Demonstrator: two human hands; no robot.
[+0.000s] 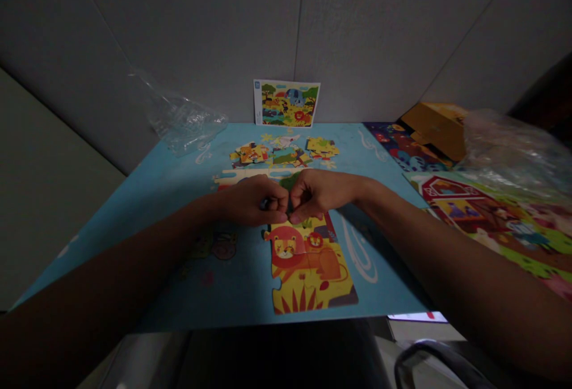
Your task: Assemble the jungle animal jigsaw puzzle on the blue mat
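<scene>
My left hand (257, 200) and my right hand (324, 193) meet knuckle to knuckle over a partly joined jigsaw puzzle. Both are closed, thumbs and fingers pinched together at the puzzle's seam; whatever is between the fingertips is hidden. Below them lies a joined puzzle section with a lion and a cub on yellow (308, 273), its left edge showing open tabs and notches. Another joined strip (227, 179) shows behind my hands, largely covered by them. Farther back are loose puzzle pieces in a left pile (252, 153), a middle pile (286, 155) and a right pile (322, 147).
A picture card (288, 103) leans against the wall behind the blue table (179, 293). Crumpled clear plastic (190, 121) lies at the back left. On the right are a farm puzzle (504, 222), an open cardboard box (433, 130) and more clear plastic (518, 151).
</scene>
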